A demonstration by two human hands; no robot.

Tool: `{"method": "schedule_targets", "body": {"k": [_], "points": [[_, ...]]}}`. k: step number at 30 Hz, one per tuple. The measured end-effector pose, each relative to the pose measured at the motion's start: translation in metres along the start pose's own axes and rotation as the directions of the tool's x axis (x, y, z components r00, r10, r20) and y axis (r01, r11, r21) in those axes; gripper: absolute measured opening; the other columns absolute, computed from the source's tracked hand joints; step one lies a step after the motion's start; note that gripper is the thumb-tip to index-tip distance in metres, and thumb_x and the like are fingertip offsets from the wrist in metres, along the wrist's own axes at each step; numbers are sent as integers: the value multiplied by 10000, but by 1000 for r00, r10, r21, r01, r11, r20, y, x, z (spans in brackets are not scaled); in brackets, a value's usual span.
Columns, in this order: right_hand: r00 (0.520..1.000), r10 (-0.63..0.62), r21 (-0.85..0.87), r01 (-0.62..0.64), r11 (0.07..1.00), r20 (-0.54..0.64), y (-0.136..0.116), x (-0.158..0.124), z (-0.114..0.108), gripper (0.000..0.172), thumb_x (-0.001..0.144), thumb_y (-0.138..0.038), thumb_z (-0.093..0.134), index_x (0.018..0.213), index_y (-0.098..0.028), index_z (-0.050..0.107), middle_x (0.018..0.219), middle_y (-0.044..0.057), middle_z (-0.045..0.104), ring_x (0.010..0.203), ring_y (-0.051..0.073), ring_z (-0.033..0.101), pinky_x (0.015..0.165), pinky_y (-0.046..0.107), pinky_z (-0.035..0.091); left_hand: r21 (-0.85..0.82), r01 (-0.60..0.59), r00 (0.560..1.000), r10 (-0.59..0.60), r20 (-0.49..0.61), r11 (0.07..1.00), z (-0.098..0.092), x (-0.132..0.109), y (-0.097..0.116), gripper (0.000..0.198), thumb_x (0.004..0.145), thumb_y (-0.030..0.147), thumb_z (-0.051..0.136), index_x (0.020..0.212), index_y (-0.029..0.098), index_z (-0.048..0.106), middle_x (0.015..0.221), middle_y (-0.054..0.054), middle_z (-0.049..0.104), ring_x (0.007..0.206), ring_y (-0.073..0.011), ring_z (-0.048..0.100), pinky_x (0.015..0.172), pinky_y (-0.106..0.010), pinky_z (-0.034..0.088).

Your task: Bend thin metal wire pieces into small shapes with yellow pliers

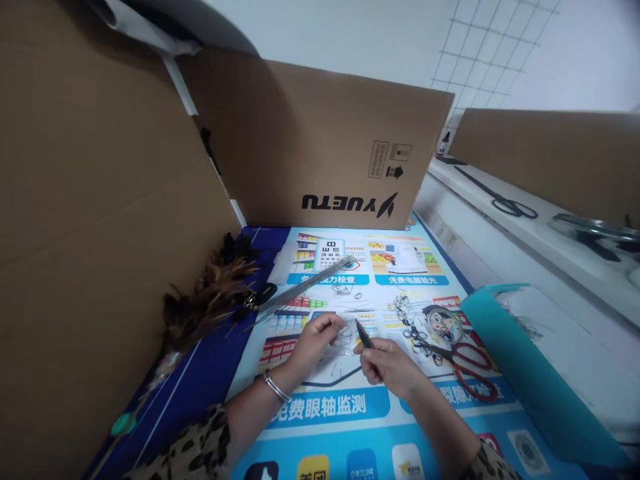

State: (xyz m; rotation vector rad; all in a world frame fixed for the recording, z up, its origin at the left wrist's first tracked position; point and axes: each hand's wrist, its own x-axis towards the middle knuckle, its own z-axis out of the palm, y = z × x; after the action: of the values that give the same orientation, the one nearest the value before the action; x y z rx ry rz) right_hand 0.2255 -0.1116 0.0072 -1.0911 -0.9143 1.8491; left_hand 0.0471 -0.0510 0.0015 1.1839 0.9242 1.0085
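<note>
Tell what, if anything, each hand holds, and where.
Right hand: dark pointed tool, gripped behind its exposed tip. Left hand: can't tell if it holds anything.

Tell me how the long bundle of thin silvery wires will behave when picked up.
The long bundle of thin silvery wires is probably springy yet fairly stiff, since the wires lie nearly straight. It may splay, as it spreads out toward the left end. Likely light for its length, given how thin each wire looks.

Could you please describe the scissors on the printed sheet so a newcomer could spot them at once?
On the printed sheet, look between the right hand and the teal panel. The scissors there have large red handles, unlike the dark-handled pair on the white ledge.
</note>
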Motion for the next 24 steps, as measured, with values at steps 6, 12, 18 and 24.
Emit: {"method": "schedule_targets", "body": {"k": [6,12,18,24], "points": [[999,43,-8,-42,999,18,2,1,-4,320,715,-376,638,907,-123,598,542,-33,470,458,68,418,434,202,273,-27,-6,995,9,102,1000,0,-4,6,169,799,296,509,768,158,601,628,-7,506,567,-115,431,545,-237,345],[998,54,-49,-54,997,9,3,2,-3,303,711,-364,644,886,-118,615,532,-35,471,463,69,427,421,193,289,-58,37,995,-31,96,998,2,-3,6,238,795,320,542,636,143,545,561,20,423,533,-93,380,513,-221,299],[999,44,-119,-41,992,17,1,0,-1,285,742,-353,610,905,-120,606,530,-38,463,457,67,416,420,193,276,-107,87,989,-73,125,990,2,-4,8,218,781,291,569,639,125,552,550,27,413,521,-77,363,498,-204,276],[967,-253,-593,180,785,-40,-1,-2,-2,245,795,-358,539,915,-160,621,680,11,540,597,122,491,528,240,370,-195,152,983,-128,131,969,1,-4,8,182,766,262,580,657,117,571,552,21,453,512,-73,391,496,-197,288]]}}
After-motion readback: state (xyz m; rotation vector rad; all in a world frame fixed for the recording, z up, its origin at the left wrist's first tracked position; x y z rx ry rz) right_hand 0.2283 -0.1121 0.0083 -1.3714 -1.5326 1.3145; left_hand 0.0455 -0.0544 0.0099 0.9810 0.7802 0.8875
